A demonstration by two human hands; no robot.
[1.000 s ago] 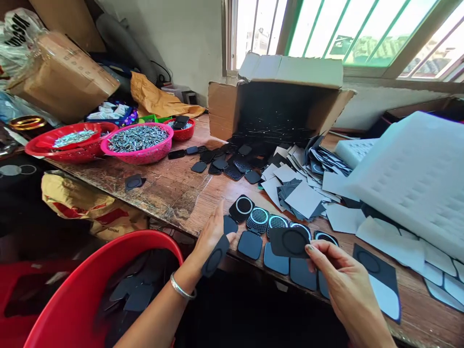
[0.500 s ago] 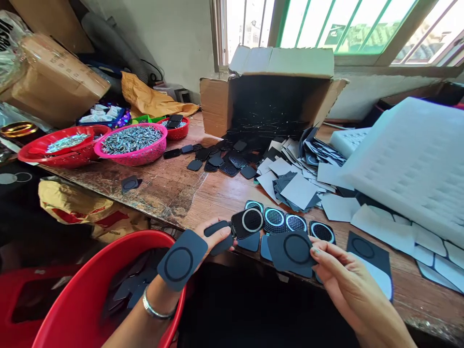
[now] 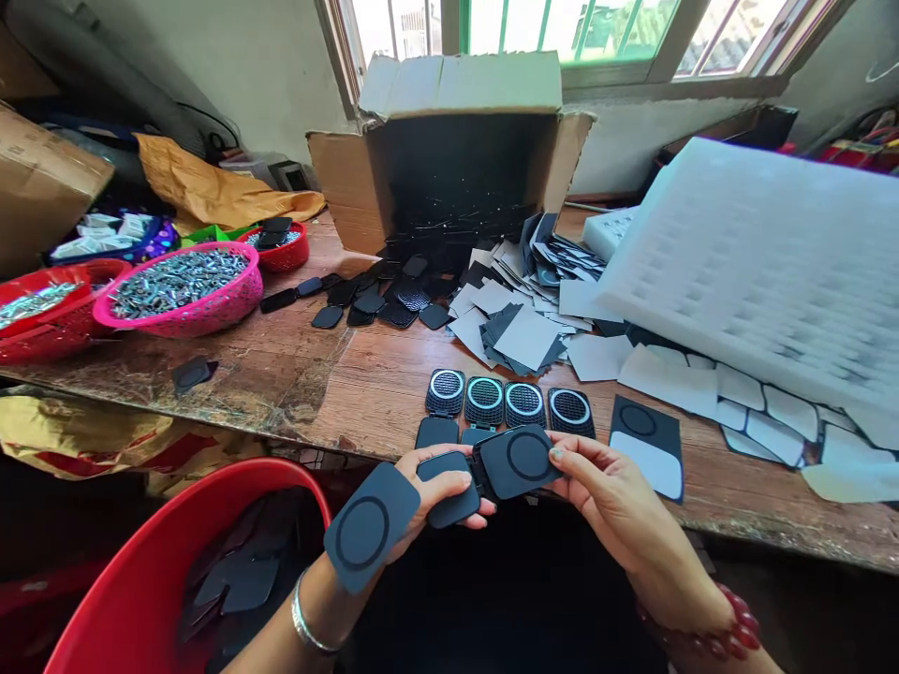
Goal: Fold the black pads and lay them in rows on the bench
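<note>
My left hand (image 3: 430, 491) is closed round one panel of a black two-panel hinged holder (image 3: 455, 510), thumb on top. A dark rounded-square pad with a ring mark (image 3: 344, 538) lies against the back of that hand near the wrist. By its right edge, my right hand (image 3: 618, 501) pinches a dark ring-marked sheet (image 3: 500, 468). This sheet lies over the holder's other panel and hides its face. Just beyond my hands, several similar holders with pale rings (image 3: 524, 404) stand in a row on the wooden table (image 3: 379, 393).
A red tub (image 3: 140, 562) with dark pieces stands at lower left. Pink (image 3: 175, 314) and red baskets hold small metal parts. Black holders (image 3: 369, 301) spill before an open carton (image 3: 344, 192). Pale and dark sheets (image 3: 526, 337) lie beside white foam trays (image 3: 758, 262) at right.
My right hand has brought the ring-marked sheet left onto the holder's upper panel, covering its pale ring. The camera view has turned right.
</note>
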